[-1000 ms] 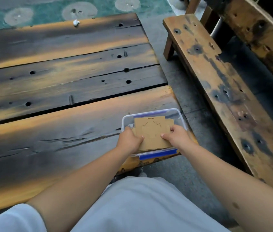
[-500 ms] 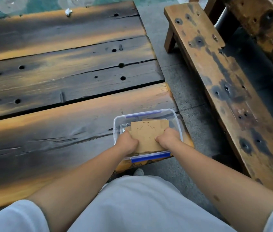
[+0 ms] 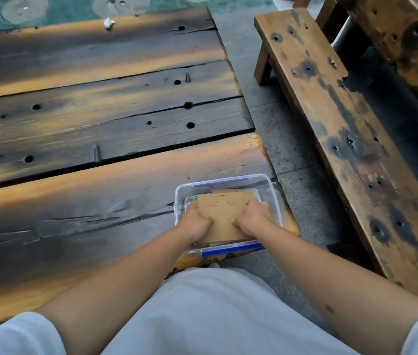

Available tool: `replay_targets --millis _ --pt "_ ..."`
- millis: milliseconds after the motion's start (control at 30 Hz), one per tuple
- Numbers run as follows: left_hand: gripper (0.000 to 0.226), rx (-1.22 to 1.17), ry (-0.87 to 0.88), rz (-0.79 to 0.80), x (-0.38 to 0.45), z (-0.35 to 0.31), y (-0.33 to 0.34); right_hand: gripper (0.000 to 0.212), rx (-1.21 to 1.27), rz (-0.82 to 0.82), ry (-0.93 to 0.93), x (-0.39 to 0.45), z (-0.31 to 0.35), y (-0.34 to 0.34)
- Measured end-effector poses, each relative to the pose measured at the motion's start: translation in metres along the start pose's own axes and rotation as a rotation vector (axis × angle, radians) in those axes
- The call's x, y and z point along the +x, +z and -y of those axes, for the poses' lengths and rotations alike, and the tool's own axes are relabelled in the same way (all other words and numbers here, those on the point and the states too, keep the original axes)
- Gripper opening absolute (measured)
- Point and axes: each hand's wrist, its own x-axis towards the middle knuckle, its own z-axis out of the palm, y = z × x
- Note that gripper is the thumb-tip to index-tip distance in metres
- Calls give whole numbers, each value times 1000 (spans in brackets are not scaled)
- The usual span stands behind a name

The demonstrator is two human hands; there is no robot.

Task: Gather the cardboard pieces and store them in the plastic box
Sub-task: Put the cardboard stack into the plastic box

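Brown flat cardboard pieces [image 3: 224,216] sit stacked inside the clear plastic box with blue clips [image 3: 274,201], long axis running away from the person. The left hand [image 3: 195,223] and right hand [image 3: 252,218] each press curled down on one side of the stack, equally near, so it only needs pushing straight down.

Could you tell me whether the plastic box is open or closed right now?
Open: the plastic box has no lid on, and both hands press the cardboard pieces down inside its clear walls.

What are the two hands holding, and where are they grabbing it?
Both hands hold a stack of flat brown cardboard pieces over the clear plastic box: the left hand grips its left edge, the right hand its right edge.
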Motion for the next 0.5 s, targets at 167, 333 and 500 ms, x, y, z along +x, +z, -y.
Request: replay_targets --millis 167,333,500 --pt "51 -64 -15 38 -2 0 -5 70 -3 4 -37 1 -2 2" --pt "41 -102 18 10 -6 -2 -13 76 31 -3 -83 -2 -2 3" --pt "45 108 209 -73 -18 -7 -25 77 48 -48 -150 -9 -4 2"
